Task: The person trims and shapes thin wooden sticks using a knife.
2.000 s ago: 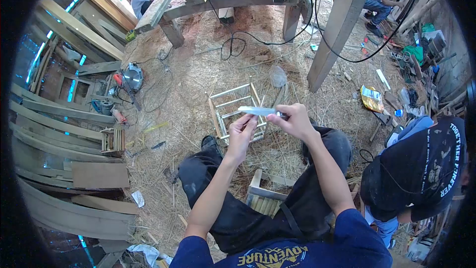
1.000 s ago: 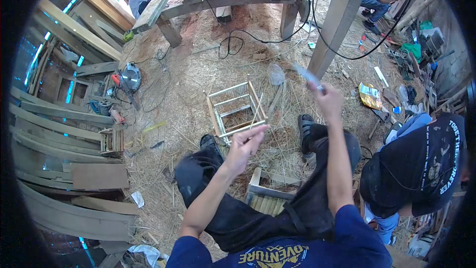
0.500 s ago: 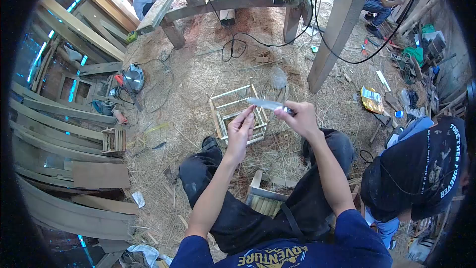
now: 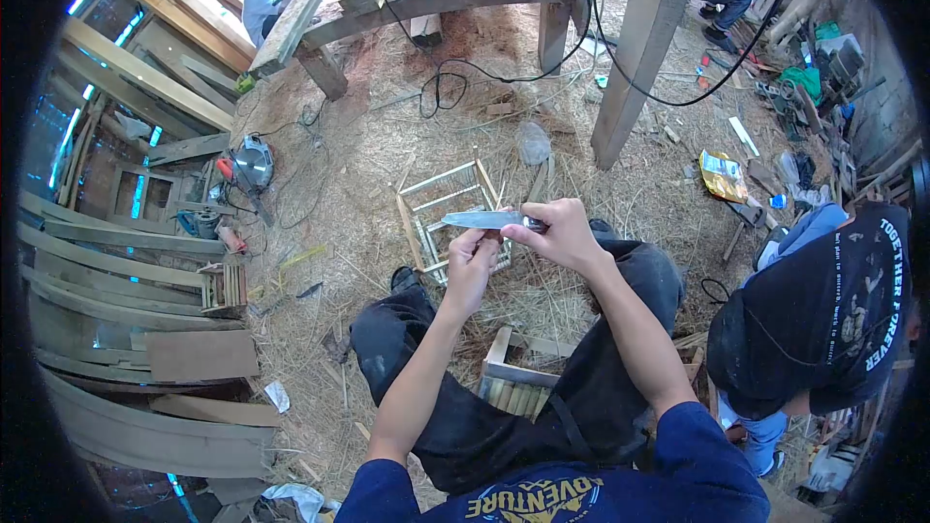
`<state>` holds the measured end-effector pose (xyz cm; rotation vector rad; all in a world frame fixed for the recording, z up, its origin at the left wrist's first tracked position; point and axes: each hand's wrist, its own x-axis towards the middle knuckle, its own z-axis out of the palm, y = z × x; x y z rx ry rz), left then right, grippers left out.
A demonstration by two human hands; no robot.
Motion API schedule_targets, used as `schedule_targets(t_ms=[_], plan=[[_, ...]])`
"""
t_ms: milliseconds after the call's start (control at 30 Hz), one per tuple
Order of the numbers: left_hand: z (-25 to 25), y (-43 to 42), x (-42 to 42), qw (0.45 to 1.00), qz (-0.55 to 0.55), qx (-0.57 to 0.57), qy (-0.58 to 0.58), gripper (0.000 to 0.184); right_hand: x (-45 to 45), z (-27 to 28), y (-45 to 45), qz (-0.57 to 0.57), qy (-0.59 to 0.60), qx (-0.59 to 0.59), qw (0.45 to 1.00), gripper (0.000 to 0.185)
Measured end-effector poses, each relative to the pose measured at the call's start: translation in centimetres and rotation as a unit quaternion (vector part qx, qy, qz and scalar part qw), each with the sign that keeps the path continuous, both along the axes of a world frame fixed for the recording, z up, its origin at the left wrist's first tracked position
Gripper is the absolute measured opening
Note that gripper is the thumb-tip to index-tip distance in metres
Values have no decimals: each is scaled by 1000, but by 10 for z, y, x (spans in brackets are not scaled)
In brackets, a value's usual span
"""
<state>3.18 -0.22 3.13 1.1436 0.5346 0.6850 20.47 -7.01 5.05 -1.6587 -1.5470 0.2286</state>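
My right hand (image 4: 557, 232) is wrapped round the handle of a knife (image 4: 484, 220), whose blade points left. Just below the blade, the fingers of my left hand (image 4: 472, 261) are pinched together; what they hold is too small to make out. Beyond both hands a small frame of thin wooden sticks (image 4: 441, 181) stands on the straw-covered floor, partly hidden by the hands and blade. Between my legs lies a wooden piece with a row of short round sticks (image 4: 513, 395).
A co-worker in a black shirt (image 4: 814, 320) sits close at the right. A wooden bench (image 4: 426, 2) and a post (image 4: 644, 58) stand ahead. At the left are a circular saw (image 4: 252, 165) and stacked planks (image 4: 145, 261). A yellow packet (image 4: 722, 177) lies at the right.
The knife moved out to the upper right, then came back to my left hand. Since the last earlier frame the blade has slid left across the left fingertips. The view has shifted slightly.
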Motion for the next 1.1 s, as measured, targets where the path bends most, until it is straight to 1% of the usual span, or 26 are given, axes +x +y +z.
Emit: schedule_targets(t_ms=[100,200,300,367,400,433,500,533,567,600,633,767,867,900,1033,1100], plan=[[-7,-2,-3,1000,-7,23,-6,22,5,-3,-1,7,-51,50,997,47],[-5,-2,-8,999,-28,-14,-11,16,10,1,-5,23,-54,26,998,44],[0,-4,-9,998,-50,-25,-27,21,13,1,-10,24,-68,42,997,45],[12,-14,-18,996,-88,25,-2,25,31,4,-10,-101,4,-22,995,46],[20,-19,-21,993,-109,51,9,27,43,6,-10,-165,40,-52,984,47],[21,-28,-21,992,-119,31,-6,33,55,4,-12,-213,52,-55,974,47],[11,-17,-23,997,-68,-23,-2,33,75,-1,-9,-296,74,-59,950,48],[7,-11,-22,998,-34,-51,-6,33,73,1,-9,-272,61,-57,959,48],[6,-2,-24,999,-9,-22,29,34,65,1,-17,-247,48,-58,966,49],[6,2,-28,999,-4,-25,28,34,55,0,-27,-223,38,-63,972,49],[7,7,-30,999,-3,-28,27,34,47,-1,-32,-211,17,-107,971,50],[3,9,-25,999,0,-37,24,34,28,3,-24,-130,55,-110,984,42],[6,7,-20,999,7,-51,16,31,16,4,-7,-108,96,-97,985,47],[10,6,-18,998,13,-58,19,31,13,0,-3,-86,107,-94,986,46],[5,6,-11,998,7,-64,12,28,-6,0,3,-15,80,-91,992,46],[0,5,-8,997,9,-70,-16,30,-10,2,7,2,57,-71,996,47]])
